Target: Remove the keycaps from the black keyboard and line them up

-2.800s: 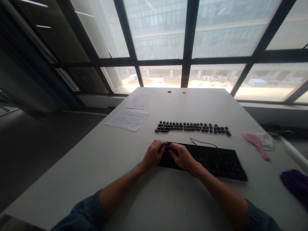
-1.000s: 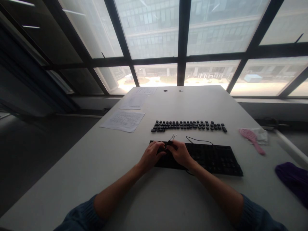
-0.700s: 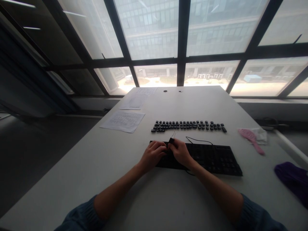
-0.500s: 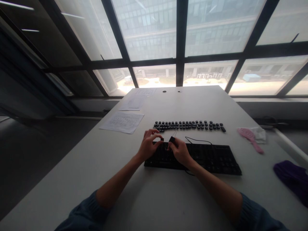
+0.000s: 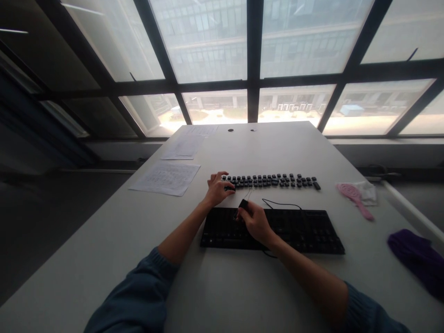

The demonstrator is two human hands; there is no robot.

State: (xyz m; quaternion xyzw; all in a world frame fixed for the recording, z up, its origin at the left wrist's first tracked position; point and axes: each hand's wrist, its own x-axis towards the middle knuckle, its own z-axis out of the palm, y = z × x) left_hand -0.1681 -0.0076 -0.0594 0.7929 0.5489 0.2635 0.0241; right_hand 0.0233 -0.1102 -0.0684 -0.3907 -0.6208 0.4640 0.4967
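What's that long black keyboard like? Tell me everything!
The keyboard is long, black and plastic-looking. It lies on the white table, nearer the person than the loose keycaps. A thin black cable shows beyond its far edge. The right hand hides part of it; touching or not, I cannot tell. Many keys look too dark to distinguish.

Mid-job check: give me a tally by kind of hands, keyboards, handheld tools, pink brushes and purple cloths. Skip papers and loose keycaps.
Hands: 2, left hand and right hand
Keyboard: 1
Tool: 1
Brush: 1
Cloth: 1
Total: 6
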